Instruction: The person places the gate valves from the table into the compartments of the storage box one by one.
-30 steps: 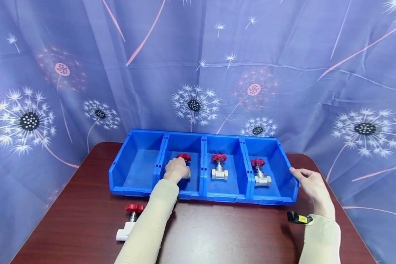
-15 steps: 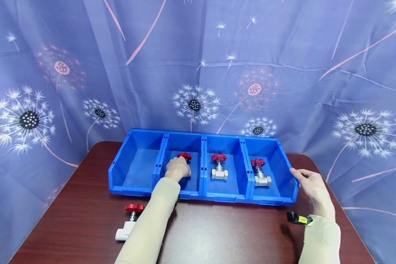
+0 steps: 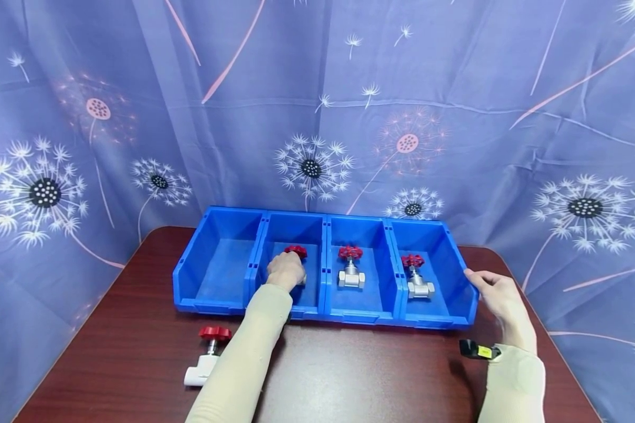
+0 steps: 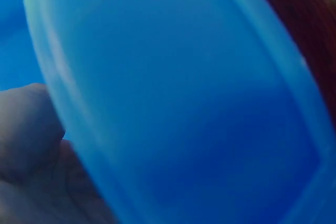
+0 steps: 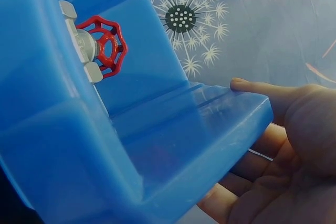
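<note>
My left hand (image 3: 286, 270) reaches into the second compartment from the left of the blue bin row (image 3: 365, 319), gripping a valve whose red handwheel (image 3: 296, 251) shows beyond the knuckles. The valve's body is mostly hidden by the hand. A blue wall covers most of the left wrist view, with part of the left hand (image 4: 31, 140) behind it. At the far right, my right hand (image 3: 503, 302) holds the outer bin wall, thumb on the rim and fingers outside, as the right wrist view shows.
Metal valves with red handwheels lie in the third compartment (image 3: 351, 275) and fourth compartment (image 3: 419, 282). A white valve with a red handwheel (image 3: 207, 367) is on the brown table (image 3: 111, 352), beside the left forearm. A patterned curtain (image 3: 317, 106) hangs behind the bins.
My left hand and forearm have shifted very slightly to the right within the second compartment. The right hand stays at the outer wall.
</note>
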The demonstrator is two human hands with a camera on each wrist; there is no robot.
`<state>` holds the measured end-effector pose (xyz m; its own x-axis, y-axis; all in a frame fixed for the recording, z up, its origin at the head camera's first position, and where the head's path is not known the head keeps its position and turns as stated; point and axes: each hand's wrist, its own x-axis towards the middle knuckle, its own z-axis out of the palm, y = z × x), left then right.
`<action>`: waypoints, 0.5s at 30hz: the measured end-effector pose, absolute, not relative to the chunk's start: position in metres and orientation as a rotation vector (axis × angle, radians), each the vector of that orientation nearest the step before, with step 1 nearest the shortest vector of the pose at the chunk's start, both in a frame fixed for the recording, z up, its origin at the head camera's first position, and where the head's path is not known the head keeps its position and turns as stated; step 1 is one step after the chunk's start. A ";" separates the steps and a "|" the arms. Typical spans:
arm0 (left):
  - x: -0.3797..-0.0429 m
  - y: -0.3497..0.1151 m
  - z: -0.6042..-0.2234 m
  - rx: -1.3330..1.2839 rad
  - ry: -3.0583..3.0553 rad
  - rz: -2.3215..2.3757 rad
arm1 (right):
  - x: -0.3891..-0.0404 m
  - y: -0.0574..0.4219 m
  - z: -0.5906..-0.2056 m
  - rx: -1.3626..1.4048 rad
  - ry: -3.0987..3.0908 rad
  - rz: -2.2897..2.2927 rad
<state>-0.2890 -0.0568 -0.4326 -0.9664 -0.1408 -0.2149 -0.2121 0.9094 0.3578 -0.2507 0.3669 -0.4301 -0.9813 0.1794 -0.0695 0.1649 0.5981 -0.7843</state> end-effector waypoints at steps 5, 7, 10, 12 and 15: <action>-0.289 -0.058 -0.434 -0.278 2.895 0.591 | -0.251 0.366 -0.429 -0.287 -2.784 1.355; -0.289 -0.058 -0.434 -0.282 2.895 0.600 | -0.251 0.366 -0.429 -0.294 -2.784 1.361; -0.290 -0.058 -0.434 -0.281 2.901 0.616 | -0.251 0.366 -0.429 -0.315 -2.780 1.383; -0.290 -0.058 -0.435 -0.283 2.901 0.625 | -0.250 0.365 -0.430 -0.330 -2.774 1.402; -0.290 -0.058 -0.435 -0.282 2.902 0.632 | -0.250 0.364 -0.430 -0.342 -2.764 1.427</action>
<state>-0.2897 -0.0583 -0.4354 -0.9697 -0.1493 -0.1933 -0.2162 0.8930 0.3948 -0.2505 0.3642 -0.4300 -0.9760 0.1985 -0.0892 0.1877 0.5601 -0.8069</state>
